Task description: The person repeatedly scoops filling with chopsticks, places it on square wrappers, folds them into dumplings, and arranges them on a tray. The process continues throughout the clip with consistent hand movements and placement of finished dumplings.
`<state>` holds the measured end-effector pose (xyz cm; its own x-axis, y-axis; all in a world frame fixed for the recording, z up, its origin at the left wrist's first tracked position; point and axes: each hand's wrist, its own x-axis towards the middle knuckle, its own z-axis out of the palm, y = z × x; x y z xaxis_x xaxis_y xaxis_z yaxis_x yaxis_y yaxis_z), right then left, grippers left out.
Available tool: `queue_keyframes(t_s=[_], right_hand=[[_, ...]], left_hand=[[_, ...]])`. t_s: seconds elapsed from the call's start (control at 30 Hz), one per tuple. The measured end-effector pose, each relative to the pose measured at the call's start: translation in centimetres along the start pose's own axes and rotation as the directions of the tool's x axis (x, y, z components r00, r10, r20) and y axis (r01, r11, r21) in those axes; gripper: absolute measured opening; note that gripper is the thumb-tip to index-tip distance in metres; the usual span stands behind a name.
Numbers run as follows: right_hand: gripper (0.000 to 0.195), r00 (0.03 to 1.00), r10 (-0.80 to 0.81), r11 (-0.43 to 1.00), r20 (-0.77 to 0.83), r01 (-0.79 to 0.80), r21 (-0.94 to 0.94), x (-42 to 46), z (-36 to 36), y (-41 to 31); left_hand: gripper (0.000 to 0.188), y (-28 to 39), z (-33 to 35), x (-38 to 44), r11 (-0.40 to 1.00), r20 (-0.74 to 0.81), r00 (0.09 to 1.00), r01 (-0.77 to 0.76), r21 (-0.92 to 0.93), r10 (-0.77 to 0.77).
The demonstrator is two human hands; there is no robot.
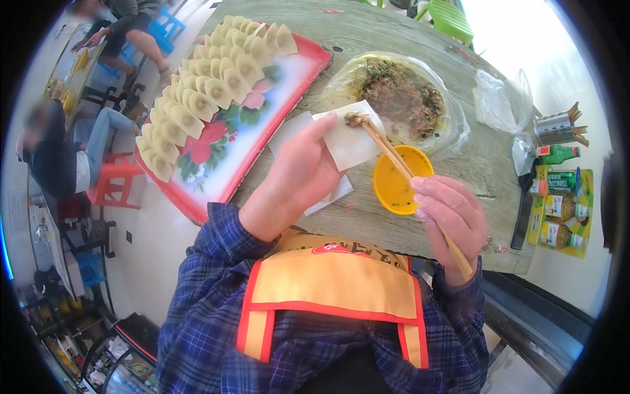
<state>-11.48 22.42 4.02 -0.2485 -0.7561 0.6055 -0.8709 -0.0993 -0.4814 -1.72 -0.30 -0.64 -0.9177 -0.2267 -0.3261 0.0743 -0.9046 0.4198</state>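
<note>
A square dough wrapper (350,147) lies across the fingers of my left hand (300,170). My right hand (453,216) grips a pair of wooden chopsticks (393,157), whose tips press a small lump of minced filling (353,119) onto the wrapper's far part. Behind the wrapper, a plastic-lined bowl (455,123) holds a mound of meat and greens filling (401,98). Below the chopsticks stands a yellow bowl (393,189) with green flecks inside. More wrappers (339,194) are partly hidden under my left hand. Rows of folded dumplings (216,88) cover the far left of a floral red-rimmed tray (236,177).
On the right of the wooden table (472,197) are clear plastic bags (497,101) and a dark strap-like object (522,212). Beyond the right edge, a metal holder (556,128) contains chopsticks. Two people (59,143) sit at the left, near a red stool (118,182).
</note>
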Motion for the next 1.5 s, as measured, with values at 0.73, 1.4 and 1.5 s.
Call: queue_keyframes(t_s=[0.73, 1.4, 1.5], right_hand=[[0.024, 0.720, 0.651, 0.615, -0.241, -0.314, 0.723, -2.8, 2.4, 2.6], [0.024, 0.754, 0.592, 0.666, -0.284, -0.259, 0.700, -3.8, 0.8, 3.6], [0.025, 0.779, 0.559, 0.713, -0.283, -0.278, 0.644, -3.9, 0.9, 3.6]], left_hand=[[0.046, -0.2, -0.5, -0.6, 1.000, 0.032, 0.999, 0.023, -0.019, -0.022], [0.044, -0.2, 0.0, -1.0, 1.000, -0.012, 1.000, -0.012, 0.017, 0.012], [0.044, -0.2, 0.3, -1.1, 1.000, -0.034, 0.999, -0.013, 0.019, 0.013]])
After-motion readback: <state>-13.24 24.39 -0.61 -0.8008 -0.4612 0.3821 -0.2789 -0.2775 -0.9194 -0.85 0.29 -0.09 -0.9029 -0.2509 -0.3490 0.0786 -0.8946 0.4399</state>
